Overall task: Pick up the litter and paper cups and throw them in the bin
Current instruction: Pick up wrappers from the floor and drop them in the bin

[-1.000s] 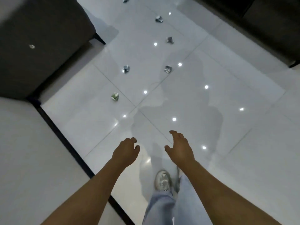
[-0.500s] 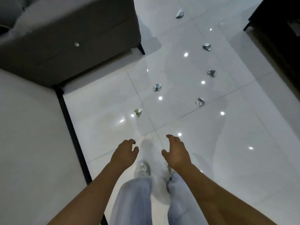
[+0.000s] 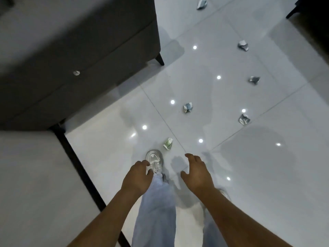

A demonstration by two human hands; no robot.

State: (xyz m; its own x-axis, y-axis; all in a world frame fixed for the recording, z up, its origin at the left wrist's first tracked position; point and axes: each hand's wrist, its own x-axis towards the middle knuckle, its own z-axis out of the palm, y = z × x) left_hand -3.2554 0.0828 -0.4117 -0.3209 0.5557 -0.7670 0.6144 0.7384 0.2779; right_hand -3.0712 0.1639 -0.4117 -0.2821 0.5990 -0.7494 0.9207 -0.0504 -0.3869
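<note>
Since half a second ago the person has stepped forward, so the nearest crumpled litter (image 3: 168,143) now lies just beyond the leading shoe (image 3: 154,160) instead of well ahead of the hands. This greenish scrap sits on the glossy tiled floor (image 3: 267,166), ahead of and between both hands, slightly nearer the right hand (image 3: 196,172) and up-left of its fingertips; its longer side runs roughly away from the person. The left hand (image 3: 138,177) hangs over the shoe with fingers loosely curled, holding nothing; the right hand is spread and relaxed, thumb apart, also empty. My judgement is that either hand could take it with a short reach down and forward.

Farther out lie more crumpled pieces: one (image 3: 187,107) ahead, three (image 3: 244,119) (image 3: 254,80) (image 3: 243,45) in a line to the right, and another (image 3: 202,3) at the top edge. The dark sofa (image 3: 80,50) closes off the left, with open floor to the right. No bin is in view.
</note>
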